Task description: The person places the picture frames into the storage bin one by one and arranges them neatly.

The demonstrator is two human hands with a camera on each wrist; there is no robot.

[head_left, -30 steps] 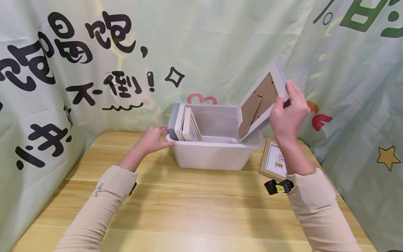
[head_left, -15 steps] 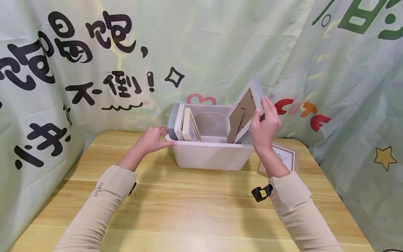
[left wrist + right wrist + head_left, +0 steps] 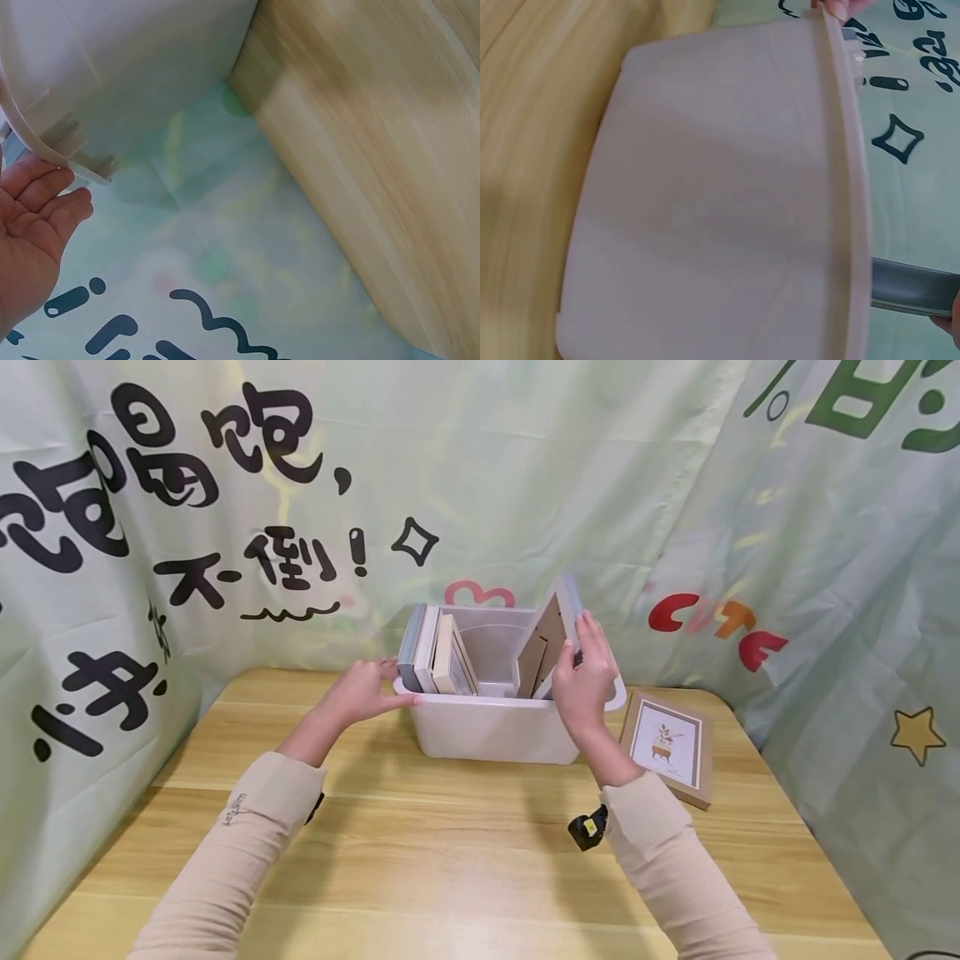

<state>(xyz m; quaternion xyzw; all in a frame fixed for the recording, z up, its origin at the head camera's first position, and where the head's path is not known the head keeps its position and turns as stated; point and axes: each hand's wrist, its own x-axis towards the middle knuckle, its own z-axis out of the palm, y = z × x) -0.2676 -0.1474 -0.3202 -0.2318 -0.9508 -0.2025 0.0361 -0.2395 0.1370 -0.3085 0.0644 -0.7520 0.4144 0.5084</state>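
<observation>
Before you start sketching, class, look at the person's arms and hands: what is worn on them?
The left hand and right hand are gloveless. Both sleeves are long, beige and finely ribbed, with broad cuffs. Dark lettering marks the left one. A black wrist camera with a yellow patch shows beside the right cuff.

You are at a nook curtained off around a table; whether it stands in a home, an office or a studio, you cannot tell. Printed cloth (image 3: 525,485) hangs in folds behind the table (image 3: 450,868) and down both sides, walling you in. It carries big black Chinese characters (image 3: 176,477), a heart, a star (image 3: 918,740) and the colored word "CUTE" (image 3: 733,620), cheerful decor rather than workshop or lab fittings.
</observation>
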